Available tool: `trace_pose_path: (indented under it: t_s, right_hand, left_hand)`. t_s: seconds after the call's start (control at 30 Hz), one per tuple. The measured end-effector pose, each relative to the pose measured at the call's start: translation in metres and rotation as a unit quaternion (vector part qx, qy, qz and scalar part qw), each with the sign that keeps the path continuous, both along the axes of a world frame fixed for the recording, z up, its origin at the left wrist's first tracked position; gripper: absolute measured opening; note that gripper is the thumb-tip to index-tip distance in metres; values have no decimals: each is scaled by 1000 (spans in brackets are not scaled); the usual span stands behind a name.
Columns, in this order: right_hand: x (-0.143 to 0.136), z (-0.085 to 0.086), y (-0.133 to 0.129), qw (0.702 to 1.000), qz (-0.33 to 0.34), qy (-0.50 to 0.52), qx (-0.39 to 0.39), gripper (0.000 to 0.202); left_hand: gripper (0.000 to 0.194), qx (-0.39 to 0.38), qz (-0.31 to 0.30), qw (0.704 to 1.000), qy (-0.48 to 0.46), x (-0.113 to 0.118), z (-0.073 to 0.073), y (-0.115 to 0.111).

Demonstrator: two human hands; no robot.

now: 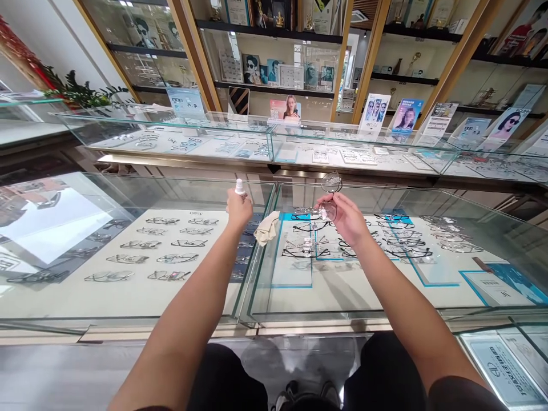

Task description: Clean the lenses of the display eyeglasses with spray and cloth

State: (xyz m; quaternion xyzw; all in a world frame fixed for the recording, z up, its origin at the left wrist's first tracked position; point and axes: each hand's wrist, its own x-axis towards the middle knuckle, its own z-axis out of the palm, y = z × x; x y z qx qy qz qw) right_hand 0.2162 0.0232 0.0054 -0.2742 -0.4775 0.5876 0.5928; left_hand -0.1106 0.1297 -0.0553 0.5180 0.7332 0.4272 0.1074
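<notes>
My left hand is wrapped round a small white spray bottle, whose top sticks up above my fingers. Thin-framed eyeglasses are pinched in my right hand, held up over the glass counter with one lens above the other. Between my hands a crumpled beige cloth lies on the counter top, near the seam of two glass panels. Neither hand touches the cloth. My fingers hide most of the bottle's body.
Rows of eyeglasses show beneath the counter glass on both sides. Behind stands a second glass showcase with upright advertising cards on top. Shelves with trophies and pictures line the wall. My knees are below the counter's front edge.
</notes>
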Motion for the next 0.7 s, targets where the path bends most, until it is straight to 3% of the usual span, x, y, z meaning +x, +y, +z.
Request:
trace_pose_path:
  t_s: [0.1,0.27,0.7]
  right_hand:
    - [4,1,3,1000,-6,10,2,23]
    - [8,0,6,1000,-10,14,1,23]
    - [7,-1,6,1000,-7,21,-2,23]
  left_hand:
    - [32,-15,8,998,-64,-14,-11,7]
    - [27,-36,11,995,-89,-24,-21,11]
    - [53,-38,12,996,-82,-25,-26,10]
